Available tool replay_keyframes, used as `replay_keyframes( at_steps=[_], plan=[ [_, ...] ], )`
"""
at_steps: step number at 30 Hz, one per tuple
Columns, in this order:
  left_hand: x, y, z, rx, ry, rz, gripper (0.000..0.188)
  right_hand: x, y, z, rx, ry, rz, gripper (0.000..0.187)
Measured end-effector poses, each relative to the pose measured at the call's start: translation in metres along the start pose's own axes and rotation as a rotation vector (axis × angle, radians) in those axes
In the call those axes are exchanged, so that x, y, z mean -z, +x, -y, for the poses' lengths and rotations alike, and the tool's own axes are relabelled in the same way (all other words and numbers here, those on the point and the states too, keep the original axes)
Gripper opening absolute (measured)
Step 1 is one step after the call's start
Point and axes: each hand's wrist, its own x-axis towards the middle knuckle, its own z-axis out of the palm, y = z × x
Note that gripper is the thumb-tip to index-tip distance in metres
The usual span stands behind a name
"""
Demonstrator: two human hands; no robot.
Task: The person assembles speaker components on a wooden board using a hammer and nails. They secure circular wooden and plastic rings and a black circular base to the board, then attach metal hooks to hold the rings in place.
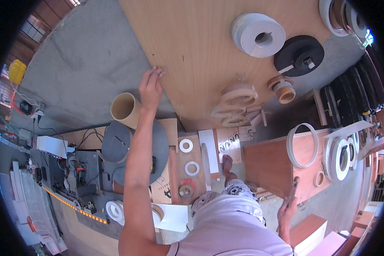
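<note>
My left hand (150, 88) reaches up to the left edge of a tall wood-faced panel (192, 47). Its fingers are pinched together near a small thin peg or hook, too small to make out. Farther right on the panel hang a large white roll of edging strip (251, 35), a black roll (292, 53) and several wood-coloured rolls (239, 94). My right hand (287, 209) hangs low on the right, its fingers stretched out beside the corner of a reddish plywood box (269, 164). Nothing shows in it.
A cardboard tube (125, 107) stands on grey discs at the left, beside a dark machine (79, 170) with cables. White rings (192, 168) lie on boards near my legs. Another white ring (302, 145) and several rolls (340, 158) are at the box. Dark rolls (350, 98) line the right.
</note>
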Motion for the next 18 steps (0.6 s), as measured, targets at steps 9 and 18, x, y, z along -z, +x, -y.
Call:
replay_keyframes(
  at_steps=[9, 18],
  plan=[
    [0.005, 0.009, -0.015, 0.102, -0.015, -0.014, 0.019, -0.131, 0.092, 0.164, 0.484, 0.485, 0.471, 0.020],
    [0.023, 0.016, -0.019, 0.117, -0.071, 0.067, 0.010, -0.273, 0.135, 0.312, 0.589, 0.799, 0.597, 0.026]
  ],
)
